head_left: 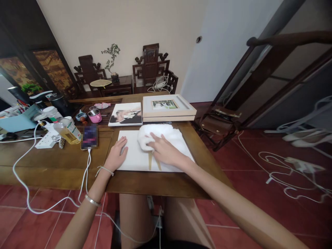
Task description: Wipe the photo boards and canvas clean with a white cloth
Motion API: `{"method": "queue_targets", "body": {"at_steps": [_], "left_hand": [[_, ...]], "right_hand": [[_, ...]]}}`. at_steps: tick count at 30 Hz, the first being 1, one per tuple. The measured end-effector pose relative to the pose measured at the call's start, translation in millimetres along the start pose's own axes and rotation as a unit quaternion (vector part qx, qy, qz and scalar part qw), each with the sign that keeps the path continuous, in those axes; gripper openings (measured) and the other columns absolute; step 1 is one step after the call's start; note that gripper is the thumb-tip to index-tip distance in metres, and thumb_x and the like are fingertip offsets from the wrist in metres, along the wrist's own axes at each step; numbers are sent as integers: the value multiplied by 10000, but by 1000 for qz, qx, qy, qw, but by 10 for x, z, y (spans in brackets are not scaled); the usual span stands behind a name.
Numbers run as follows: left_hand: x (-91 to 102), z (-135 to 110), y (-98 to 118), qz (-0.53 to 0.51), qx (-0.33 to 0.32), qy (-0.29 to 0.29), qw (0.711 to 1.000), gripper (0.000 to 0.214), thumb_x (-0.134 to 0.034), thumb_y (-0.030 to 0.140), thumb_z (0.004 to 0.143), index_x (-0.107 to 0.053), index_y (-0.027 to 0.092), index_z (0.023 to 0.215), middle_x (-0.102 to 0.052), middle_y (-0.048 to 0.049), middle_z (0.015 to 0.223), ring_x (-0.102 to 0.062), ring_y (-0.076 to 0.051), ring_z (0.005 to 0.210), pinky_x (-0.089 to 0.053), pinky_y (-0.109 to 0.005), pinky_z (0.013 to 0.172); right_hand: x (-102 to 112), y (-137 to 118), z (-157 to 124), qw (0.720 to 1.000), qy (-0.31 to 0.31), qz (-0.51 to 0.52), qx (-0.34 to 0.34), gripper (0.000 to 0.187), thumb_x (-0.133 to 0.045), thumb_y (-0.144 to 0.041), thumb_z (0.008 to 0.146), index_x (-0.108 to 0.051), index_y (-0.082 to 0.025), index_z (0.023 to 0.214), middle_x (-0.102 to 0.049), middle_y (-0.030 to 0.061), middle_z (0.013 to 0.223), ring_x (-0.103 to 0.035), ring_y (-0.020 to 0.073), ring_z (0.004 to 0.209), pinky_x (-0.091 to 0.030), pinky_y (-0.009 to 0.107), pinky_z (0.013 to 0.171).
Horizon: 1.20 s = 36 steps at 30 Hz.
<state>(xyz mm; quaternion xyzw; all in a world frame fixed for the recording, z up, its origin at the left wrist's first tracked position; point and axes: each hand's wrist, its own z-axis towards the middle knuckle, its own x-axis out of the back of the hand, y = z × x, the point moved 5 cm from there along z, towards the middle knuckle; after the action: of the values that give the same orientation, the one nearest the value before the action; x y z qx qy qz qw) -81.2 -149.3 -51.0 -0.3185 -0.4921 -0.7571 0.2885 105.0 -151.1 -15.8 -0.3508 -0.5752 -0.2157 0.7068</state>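
Note:
A flat white panel lies near the table's front edge, with two tan tapering marks on its lower middle. Bunched over its upper right part is a fluffy white cloth. My right hand presses on this cloth and grips it between thumb and fingers; the fingertips partly sink into its folds. Flat on the panel's left edge rests my left hand, fingers stretched out and holding nothing. The cloth and my right hand hide part of the panel.
Behind the panel lie a photo print and stacked pale picture frames. To the left are a phone on a white cable, a bottle of yellowish liquid, a power strip and a pink cup. A chair with a brown bag stands right.

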Motion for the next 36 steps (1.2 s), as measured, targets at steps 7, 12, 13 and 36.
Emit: {"method": "queue_targets", "body": {"at_steps": [7, 12, 13, 36], "left_hand": [[-13, -6, -54, -7, 3, -20, 1000, 455, -420, 335, 855, -491, 136, 1258, -426, -115, 1376, -335, -205, 1312, -240, -409, 1103], [-36, -23, -48, 10, -6, -26, 1000, 459, -339, 314, 891, -455, 114, 1287, -397, -128, 1395, -299, -205, 1329, -215, -415, 1109], [-41, -26, -43, 12, -8, -26, 1000, 456, -326, 307, 895, -450, 115, 1290, -397, -128, 1396, -297, -204, 1331, -216, -415, 1109], [-53, -44, -68, 25, -23, -22, 999, 446, -282, 254, 908, -407, 103, 1309, -354, -139, 1420, -264, -218, 1344, -218, -437, 1113]], "right_hand": [[-134, -260, -2, 996, 7, -91, 15, 341, -475, -56, 700, -658, -103, 984, -383, 189, 1378, -187, 387, 1318, -155, 635, 1011], [-190, -674, -583, 994, 21, -68, 85, 245, -472, -65, 705, -686, -134, 802, -397, 177, 1369, -177, 392, 1320, -134, 638, 1026], [-183, -714, -655, 993, 22, -60, 96, 234, -475, -65, 699, -683, -136, 778, -399, 174, 1369, -174, 390, 1321, -135, 639, 1026], [-311, -801, -419, 991, 16, -79, 105, 211, -514, -165, 744, -702, -172, 840, -415, 154, 1362, -224, 393, 1304, -142, 634, 1018]]}}
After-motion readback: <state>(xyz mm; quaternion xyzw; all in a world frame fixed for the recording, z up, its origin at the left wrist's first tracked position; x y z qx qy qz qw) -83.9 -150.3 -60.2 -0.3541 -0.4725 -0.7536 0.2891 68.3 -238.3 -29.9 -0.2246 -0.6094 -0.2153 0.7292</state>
